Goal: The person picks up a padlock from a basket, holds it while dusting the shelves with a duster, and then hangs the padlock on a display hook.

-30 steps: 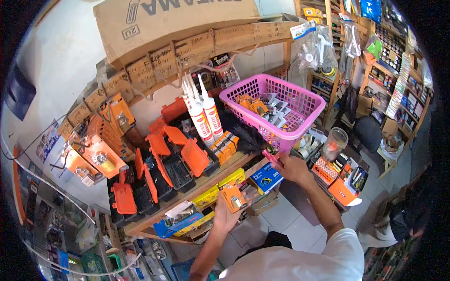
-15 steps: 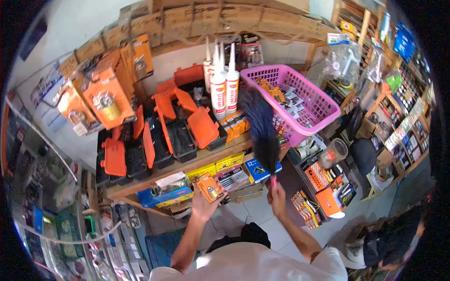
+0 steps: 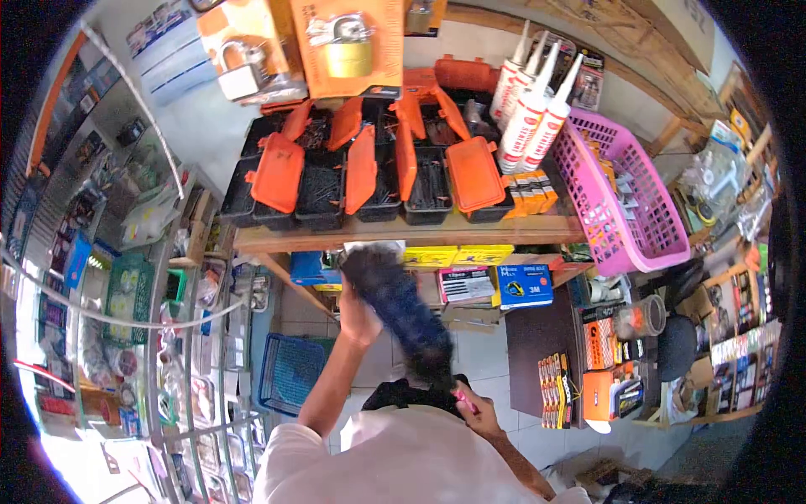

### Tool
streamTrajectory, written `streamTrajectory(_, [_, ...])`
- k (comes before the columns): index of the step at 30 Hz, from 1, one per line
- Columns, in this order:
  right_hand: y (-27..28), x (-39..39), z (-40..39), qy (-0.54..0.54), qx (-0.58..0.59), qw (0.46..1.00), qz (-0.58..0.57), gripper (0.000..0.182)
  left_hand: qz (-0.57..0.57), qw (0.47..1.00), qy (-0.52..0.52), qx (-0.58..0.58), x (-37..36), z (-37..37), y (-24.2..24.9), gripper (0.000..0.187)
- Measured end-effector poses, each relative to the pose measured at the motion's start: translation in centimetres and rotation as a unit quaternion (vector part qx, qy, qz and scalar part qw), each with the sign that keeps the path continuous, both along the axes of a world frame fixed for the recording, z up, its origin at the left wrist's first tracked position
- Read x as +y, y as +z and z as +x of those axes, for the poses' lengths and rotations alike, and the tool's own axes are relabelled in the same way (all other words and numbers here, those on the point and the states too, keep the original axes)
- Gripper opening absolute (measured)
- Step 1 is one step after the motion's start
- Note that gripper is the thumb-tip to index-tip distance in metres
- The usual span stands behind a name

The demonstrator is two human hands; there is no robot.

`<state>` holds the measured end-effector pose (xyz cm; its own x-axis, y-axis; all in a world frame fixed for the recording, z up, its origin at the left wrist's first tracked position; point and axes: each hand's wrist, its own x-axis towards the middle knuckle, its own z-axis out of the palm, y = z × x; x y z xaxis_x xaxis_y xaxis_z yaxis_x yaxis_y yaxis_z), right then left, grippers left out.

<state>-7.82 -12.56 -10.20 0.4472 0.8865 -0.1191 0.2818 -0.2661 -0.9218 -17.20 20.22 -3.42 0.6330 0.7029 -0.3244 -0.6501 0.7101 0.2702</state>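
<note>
My right hand [image 3: 475, 410] is wrapped round the pink handle of a dark, fluffy duster [image 3: 403, 315]. The duster slants up and left across my front, and its head reaches my left hand [image 3: 358, 317]. The fingers of that hand are hidden behind the bristles, so what they hold does not show. Above both hands, black bins with orange lids [image 3: 476, 174] stand on the wooden shelf [image 3: 403, 233]. White sealant tubes [image 3: 534, 126] stand at their right, beside small orange boxes [image 3: 531, 193].
A pink basket [image 3: 625, 197] with small packets is at the shelf's right end. Packaged padlocks [image 3: 350, 55] hang above the bins. Under the shelf are yellow boxes and a blue box [image 3: 525, 286]. A blue crate [image 3: 290, 374] lies on the floor, with glass cases at the left.
The duster has swung left and down over my left hand, which held an orange padlock package. My right hand has moved down toward my body. The view has turned left.
</note>
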Motion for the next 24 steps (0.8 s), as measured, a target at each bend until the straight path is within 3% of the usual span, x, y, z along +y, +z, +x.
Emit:
streamTrajectory(1, [0.0,0.2,0.1,0.008,0.002,1.000,-0.001,0.044,0.085,0.995,-0.023,-0.043,1.3,-0.4,-5.1,0.048])
streamTrajectory(2, [-0.1,0.3,0.3,0.003,0.003,1.000,-0.003,0.045,0.170,0.981,-0.048,-0.084,1.6,-0.8,-4.4,0.048])
streamTrajectory(3, [-0.2,0.5,0.3,-0.001,0.004,1.000,-0.005,0.045,0.155,0.964,-0.062,-0.207,1.2,-1.9,-3.8,0.049])
streamTrajectory(6, [0.3,1.5,-0.1,0.000,0.053,0.999,-0.002,0.045,0.075,0.995,0.070,0.011,0.4,-2.3,0.6,0.051])
streamTrajectory(7, [0.5,1.4,0.2,0.046,0.033,0.997,-0.052,0.046,0.129,0.982,0.000,-0.135,0.8,-3.0,-0.5,0.053])
streamTrajectory(8, [0.4,1.5,0.4,0.053,0.033,0.997,-0.053,0.046,0.176,0.958,-0.002,-0.228,0.8,-3.4,-0.8,0.057])
streamTrajectory(10, [0.0,1.8,0.7,0.029,0.040,0.999,-0.009,0.048,0.243,0.949,-0.013,-0.202,0.4,-4.4,-0.2,0.055])
streamTrajectory(12, [-1.4,1.8,0.7,0.013,0.042,0.998,0.047,0.047,0.078,0.992,0.071,-0.068,0.7,-5.0,0.0,0.051])
streamTrajectory(14, [-0.2,2.3,1.0,0.104,0.027,0.994,-0.025,0.047,0.074,0.991,0.068,-0.093,1.5,-5.3,-2.4,0.049])
streamTrajectory(16, [-0.1,2.8,0.7,0.113,0.059,0.992,-0.022,0.048,0.217,0.967,0.095,-0.096,2.3,-5.7,-4.9,0.051])
streamTrajectory(17, [-0.8,2.9,0.7,0.069,0.085,0.994,-0.001,0.049,0.217,0.966,0.050,-0.132,1.1,-6.5,-1.6,0.052])
streamTrajectory(18, [-1.4,3.0,0.8,0.025,0.112,0.993,0.019,0.050,0.104,0.987,0.075,-0.098,1.3,-6.9,-0.6,0.052])
streamTrajectory(20, [-0.4,3.8,0.9,0.061,0.114,0.991,0.026,0.050,0.080,0.988,0.088,-0.101,1.5,-7.1,-0.6,0.051])
streamTrajectory(22, [0.4,4.5,0.7,0.118,0.122,0.984,0.044,0.052,0.231,0.950,0.112,-0.177,2.3,-7.3,-2.8,0.050])
streamTrajectory(24, [-0.3,4.5,1.3,0.112,0.091,0.988,0.049,0.052,0.209,0.957,0.131,-0.154,1.9,-7.9,-2.8,0.048])
